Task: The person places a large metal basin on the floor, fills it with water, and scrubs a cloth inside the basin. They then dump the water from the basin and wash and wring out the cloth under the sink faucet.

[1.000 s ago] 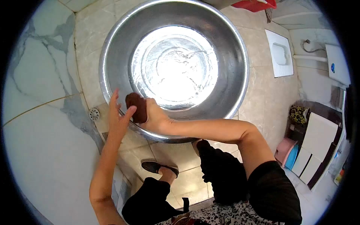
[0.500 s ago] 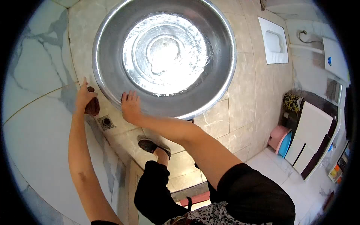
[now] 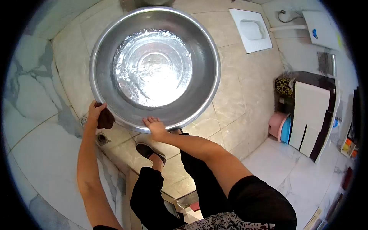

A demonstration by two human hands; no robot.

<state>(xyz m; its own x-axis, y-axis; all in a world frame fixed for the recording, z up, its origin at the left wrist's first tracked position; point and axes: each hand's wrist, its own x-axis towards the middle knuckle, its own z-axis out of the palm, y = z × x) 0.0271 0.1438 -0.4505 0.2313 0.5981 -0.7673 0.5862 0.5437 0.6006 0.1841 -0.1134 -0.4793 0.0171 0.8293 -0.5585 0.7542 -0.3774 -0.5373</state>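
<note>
The brown item (image 3: 105,118) (previously right-held) is now in the left hand (image 3: 96,110).

Opened from above through the broad mouth of the metal basin (image 3: 203,73), down to the bright, rippled bottom (image 3: 153,69). Was bounded all round by the raised rim (image 3: 217,76), and crossed at the near edge by the right hand (image 3: 154,125). Narrowed at the left between rim and marbled wall (image 3: 42,149); was partly filled there by the left hand (image 3: 96,112) and the brown item (image 3: 105,119) in its grasp. Ran wide over the tiled floor (image 3: 237,92) at the right, toward the squat toilet (image 3: 251,30) and pink tub (image 3: 275,124). Was obstructed just below the near rim by the shoe (image 3: 147,151) and black-trousered legs (image 3: 147,191).
</note>
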